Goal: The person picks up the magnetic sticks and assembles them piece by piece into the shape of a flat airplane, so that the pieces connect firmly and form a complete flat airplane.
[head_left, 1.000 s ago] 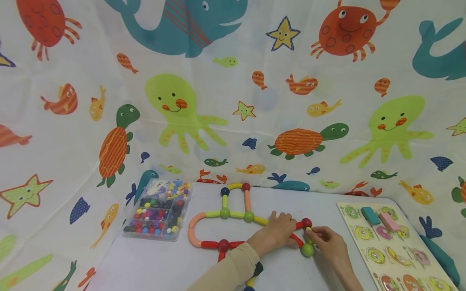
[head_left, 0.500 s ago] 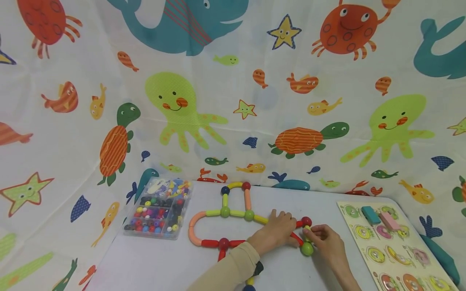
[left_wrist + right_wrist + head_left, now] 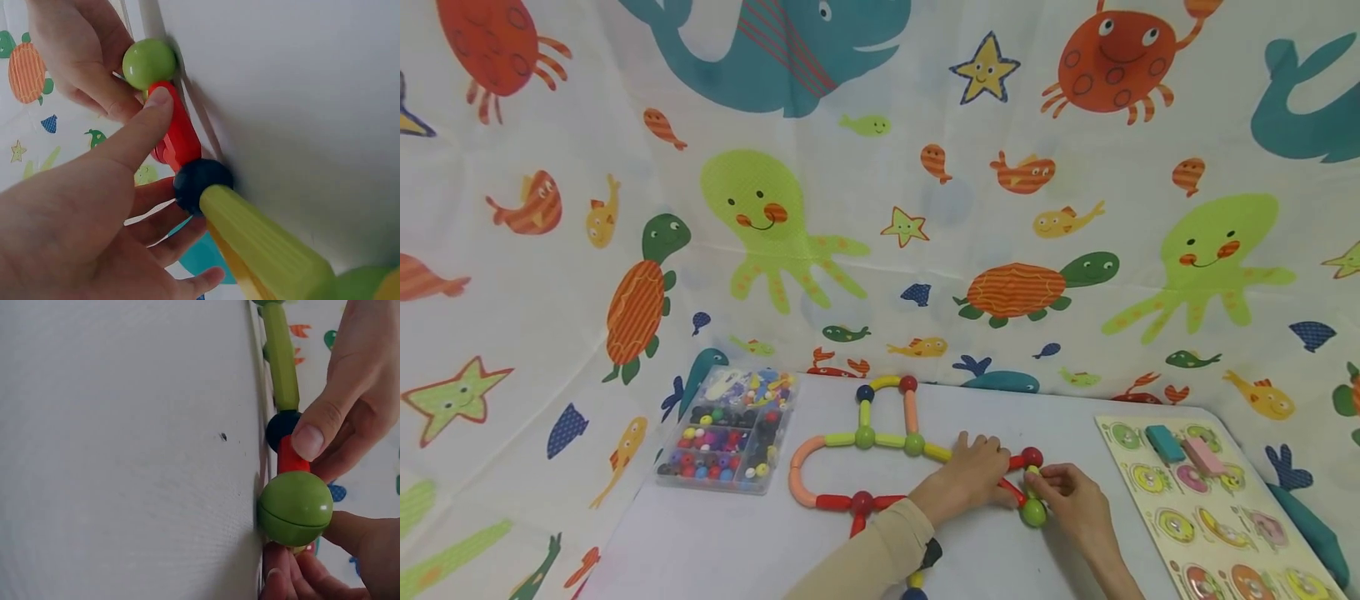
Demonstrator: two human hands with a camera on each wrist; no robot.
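The left hand [image 3: 973, 482] pinches a red rod [image 3: 178, 128] of the magnetic-stick figure [image 3: 865, 437] at table [image 3: 715, 542] centre. Just right, the right hand [image 3: 1075, 500] pinches a short yellow-green rod [image 3: 1032, 483] above the green ball [image 3: 1033, 512].

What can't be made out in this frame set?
- Head view: the left hand covers the red rod's middle and the joint beneath.
- Head view: beads in the clear box are too small to sort.
- Head view: the puzzle board is cut off by the bottom edge.

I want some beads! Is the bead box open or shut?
Cannot tell: the bead box lies flat with beads showing, but its clear plastic could be a shut lid.
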